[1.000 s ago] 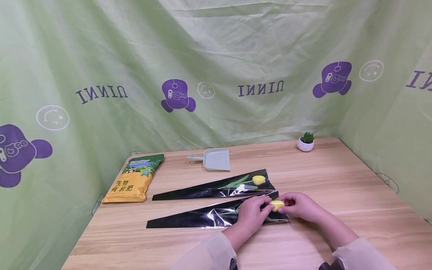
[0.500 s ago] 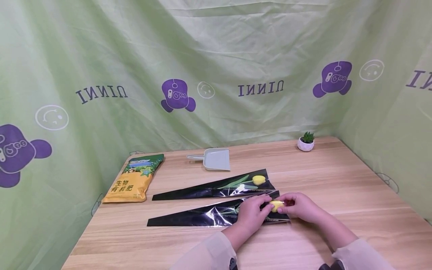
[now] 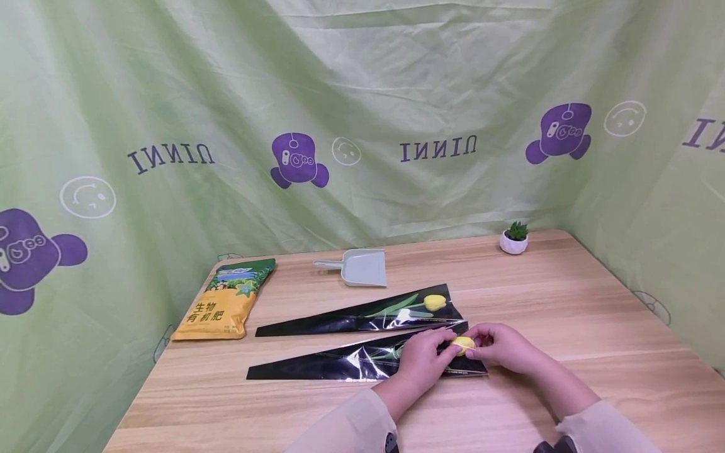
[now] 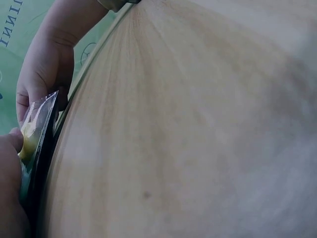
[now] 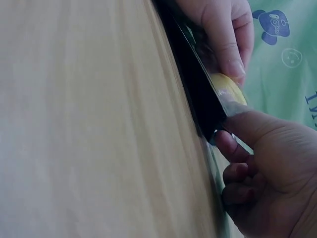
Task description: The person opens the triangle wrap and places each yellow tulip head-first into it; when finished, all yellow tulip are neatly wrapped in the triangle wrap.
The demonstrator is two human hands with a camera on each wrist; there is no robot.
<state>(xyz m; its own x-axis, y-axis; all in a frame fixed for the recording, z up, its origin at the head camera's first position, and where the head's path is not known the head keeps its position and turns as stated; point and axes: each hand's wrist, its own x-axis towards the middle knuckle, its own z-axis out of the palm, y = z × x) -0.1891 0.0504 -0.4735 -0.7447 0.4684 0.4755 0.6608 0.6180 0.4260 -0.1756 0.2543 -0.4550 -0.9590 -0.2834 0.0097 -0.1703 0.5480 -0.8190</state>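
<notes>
Two black flower sleeves with clear fronts lie side by side on the wooden table. The nearer flower sleeve [image 3: 300, 368] has a yellow tulip [image 3: 464, 345] at its wide end. My left hand [image 3: 421, 360] lies over that sleeve, thumb and forefinger pinching at the tulip's head. From the other side, my right hand [image 3: 503, 347] pinches the wide edge of the sleeve. In the right wrist view its thumb [image 5: 250, 124] is on top and a fingertip [image 5: 227, 141] is under the edge. A second yellow tulip [image 3: 434, 302] lies in the farther flower sleeve [image 3: 317, 322].
A yellow and green fertilizer bag [image 3: 221, 305] lies at the left edge of the table [image 3: 566, 289]. A grey dustpan [image 3: 364, 267] lies at the back. Toward the back right stands a small potted succulent [image 3: 514, 239]. A green printed curtain [image 3: 374, 94] hangs around.
The tulip head in the nearer sleeve has shifted very slightly left between my fingers. Both hands stay in nearly the same place, and the farther sleeve lies still.
</notes>
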